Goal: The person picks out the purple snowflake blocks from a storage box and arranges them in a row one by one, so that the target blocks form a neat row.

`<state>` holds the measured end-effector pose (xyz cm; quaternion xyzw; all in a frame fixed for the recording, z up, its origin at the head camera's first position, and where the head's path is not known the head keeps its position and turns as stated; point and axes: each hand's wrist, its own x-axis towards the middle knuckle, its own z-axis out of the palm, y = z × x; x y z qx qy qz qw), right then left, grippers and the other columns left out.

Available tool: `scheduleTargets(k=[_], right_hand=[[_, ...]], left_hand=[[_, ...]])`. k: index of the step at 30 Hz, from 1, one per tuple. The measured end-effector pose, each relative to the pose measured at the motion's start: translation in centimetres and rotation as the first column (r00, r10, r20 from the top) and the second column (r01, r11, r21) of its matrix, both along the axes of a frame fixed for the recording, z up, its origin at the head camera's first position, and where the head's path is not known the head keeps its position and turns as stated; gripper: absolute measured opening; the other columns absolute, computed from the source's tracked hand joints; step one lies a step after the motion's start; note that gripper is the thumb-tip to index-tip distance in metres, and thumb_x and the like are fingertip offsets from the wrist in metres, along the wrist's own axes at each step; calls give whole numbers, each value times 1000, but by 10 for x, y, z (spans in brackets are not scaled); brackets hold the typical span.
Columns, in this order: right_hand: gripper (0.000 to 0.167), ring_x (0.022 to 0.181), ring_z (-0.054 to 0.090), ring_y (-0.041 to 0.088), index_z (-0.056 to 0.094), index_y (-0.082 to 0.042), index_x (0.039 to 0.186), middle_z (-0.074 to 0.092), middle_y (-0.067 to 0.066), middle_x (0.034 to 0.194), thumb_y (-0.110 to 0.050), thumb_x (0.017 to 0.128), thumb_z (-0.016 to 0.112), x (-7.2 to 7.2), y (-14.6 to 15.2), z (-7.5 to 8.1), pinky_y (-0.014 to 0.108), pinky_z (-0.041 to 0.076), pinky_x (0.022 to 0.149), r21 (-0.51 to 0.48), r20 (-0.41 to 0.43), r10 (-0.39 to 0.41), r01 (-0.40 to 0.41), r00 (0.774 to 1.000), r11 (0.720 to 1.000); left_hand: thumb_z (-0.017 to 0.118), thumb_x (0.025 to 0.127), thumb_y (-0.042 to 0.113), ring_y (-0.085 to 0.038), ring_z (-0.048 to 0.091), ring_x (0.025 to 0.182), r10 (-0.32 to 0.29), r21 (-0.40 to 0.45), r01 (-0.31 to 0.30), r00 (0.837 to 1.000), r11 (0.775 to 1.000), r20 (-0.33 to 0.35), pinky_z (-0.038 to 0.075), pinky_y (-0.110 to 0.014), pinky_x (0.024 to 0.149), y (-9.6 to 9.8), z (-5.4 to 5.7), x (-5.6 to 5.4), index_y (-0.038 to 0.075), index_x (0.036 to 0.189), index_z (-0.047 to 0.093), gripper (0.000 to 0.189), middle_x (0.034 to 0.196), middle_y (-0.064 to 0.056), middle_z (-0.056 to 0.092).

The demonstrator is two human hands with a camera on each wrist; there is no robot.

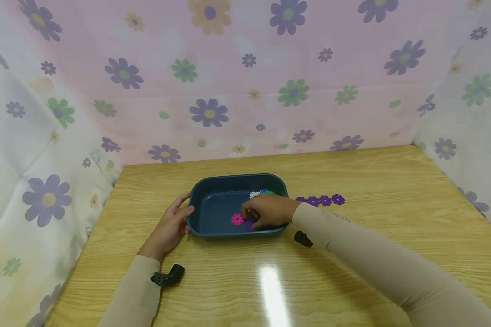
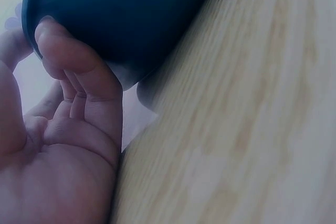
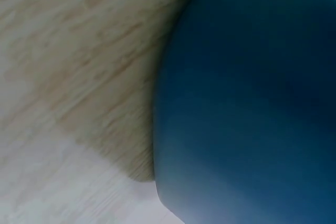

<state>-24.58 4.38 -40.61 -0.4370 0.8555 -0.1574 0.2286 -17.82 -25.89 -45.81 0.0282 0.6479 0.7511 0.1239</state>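
Note:
A dark blue plastic basin [image 1: 217,212] rests on the wooden table. My left hand [image 1: 169,229] grips its left end, thumb over the rim and fingers against the outside wall, as the left wrist view shows too. Over the right rim reaches my right hand [image 1: 272,210], its curled fingers and thumb pinching a purple notched plastic disc [image 1: 248,225] inside. Just left of those fingers lies a pink notched disc [image 1: 237,220]. Behind the hand, a white disc [image 1: 254,195] shows beside blue and green ones, partly covered. In the right wrist view the basin's outer wall [image 3: 241,108] hides the fingers.
To the right of the basin, several purple notched discs [image 1: 325,200] form a row on the table [image 1: 376,218]. Flower-printed cloth [image 1: 245,86] hangs behind the table and along both sides. Each wrist wears a black camera mount [image 1: 169,275].

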Motion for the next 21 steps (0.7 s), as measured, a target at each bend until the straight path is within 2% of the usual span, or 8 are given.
scheduleTargets(k=[11,18,21], right_hand=[[24,89,56,11,63,-16,104,61,-3,99,-21,87,79,0,-1,3,30,51,81,-27,-100,-86,83,991,996],[20,83,57,9,58,-17,105,63,-6,94,-14,92,73,1,0,0,30,51,79,-74,-89,-72,66,993,995],[14,79,57,8,58,-17,108,64,-6,94,-12,97,66,0,3,-3,28,50,76,-143,-75,-82,71,994,987]], left_hand=[[47,107,20,-3,53,57,6,-2,-6,1000,1000,-12,45,-17,53,0,2,-2,13,156,24,55,73,8,60],[48,107,18,-3,53,56,12,-1,-12,1000,1000,-8,45,-17,52,0,2,-1,12,156,24,55,72,8,59],[47,107,18,-3,53,56,13,-1,-13,1000,1000,0,45,-17,52,1,2,0,11,156,23,56,72,8,60]])
